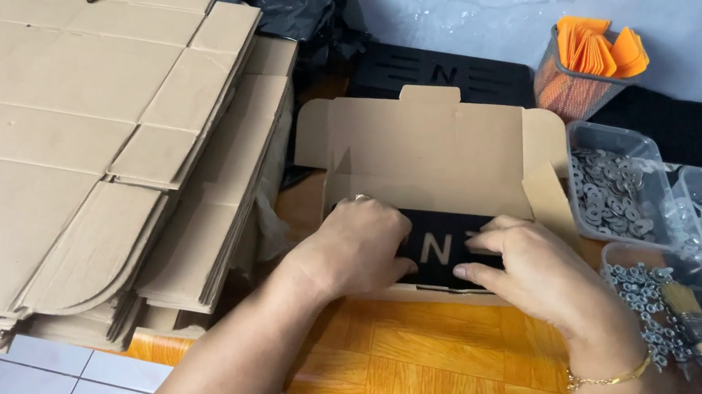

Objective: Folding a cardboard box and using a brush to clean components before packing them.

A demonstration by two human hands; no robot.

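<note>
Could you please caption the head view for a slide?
Both hands, left hand and right hand, press a black plate into an open cardboard box.

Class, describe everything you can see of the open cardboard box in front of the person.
The cardboard box is plain brown corrugated board, shallow, with its lid flap standing open behind and small tabs at the sides. It sits on the orange wooden table, beside a stack of flat box blanks. A black plate lies inside; the left hand and right hand rest on it at the box's front.
</note>
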